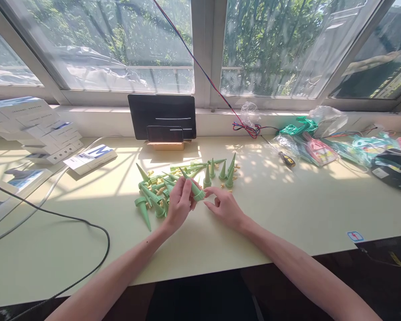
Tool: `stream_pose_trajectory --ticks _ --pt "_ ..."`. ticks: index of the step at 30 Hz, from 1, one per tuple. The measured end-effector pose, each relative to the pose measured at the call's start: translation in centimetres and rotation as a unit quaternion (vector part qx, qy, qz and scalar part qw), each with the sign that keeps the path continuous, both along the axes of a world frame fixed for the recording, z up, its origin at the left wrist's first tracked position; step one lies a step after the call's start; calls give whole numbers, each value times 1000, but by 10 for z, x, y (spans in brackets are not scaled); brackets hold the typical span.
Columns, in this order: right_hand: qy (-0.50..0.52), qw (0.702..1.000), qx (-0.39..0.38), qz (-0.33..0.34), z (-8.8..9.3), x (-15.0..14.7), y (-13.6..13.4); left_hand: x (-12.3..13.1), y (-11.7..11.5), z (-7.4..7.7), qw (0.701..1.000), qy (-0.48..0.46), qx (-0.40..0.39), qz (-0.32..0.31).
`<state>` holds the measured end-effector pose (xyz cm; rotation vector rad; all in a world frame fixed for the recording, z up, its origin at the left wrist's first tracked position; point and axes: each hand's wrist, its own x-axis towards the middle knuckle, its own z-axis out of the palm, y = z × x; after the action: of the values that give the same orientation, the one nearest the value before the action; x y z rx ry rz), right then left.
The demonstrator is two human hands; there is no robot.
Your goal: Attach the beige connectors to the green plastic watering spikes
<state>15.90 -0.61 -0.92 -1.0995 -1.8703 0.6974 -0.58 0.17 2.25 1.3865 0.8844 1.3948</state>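
My left hand [180,203] is closed round a green plastic cone spike [194,187], holding it tilted with its point up and to the left. My right hand [223,207] has its fingertips pinched at the spike's wide end; whether a small piece sits in them I cannot make out. Just behind my hands lies a heap of several green cone spikes [155,191] mixed with small yellow pieces [158,182]. A few more spikes stand upright [225,171] to the right of the heap.
A dark tablet [162,117] leans on a wooden stand at the back. White boxes [36,129] are stacked at left, with a black cable [87,223] across the desk. Bags, a screwdriver [285,158] and coloured wires [247,129] lie at the right.
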Motion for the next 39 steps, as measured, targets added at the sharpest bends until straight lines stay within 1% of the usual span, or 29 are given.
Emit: stream_pose_trajectory --ticks 3,7,12,14,22,30,35,39 --pt "-1 1000 10 -12 -2 1 2 -1 1 1 1000 -12 0 11" --pt "-12 1000 9 -9 -2 0 4 -3 0 4 999 -25 13 34" --pt "-33 999 3 -3 -4 0 5 -3 -3 8 996 -4 26 81" --pt "-35 999 3 0 -5 0 5 -2 -5 7 996 8 21 90" --pt "-42 999 8 22 -7 -3 5 2 -11 -2 996 54 -23 62" --pt "-77 996 22 27 -6 -7 7 3 -12 -15 995 85 -34 32" --pt "-107 994 18 22 -7 -6 8 4 -11 -14 996 82 -39 21" --pt "-110 993 14 34 -8 -4 9 5 -10 -12 996 79 -42 16"
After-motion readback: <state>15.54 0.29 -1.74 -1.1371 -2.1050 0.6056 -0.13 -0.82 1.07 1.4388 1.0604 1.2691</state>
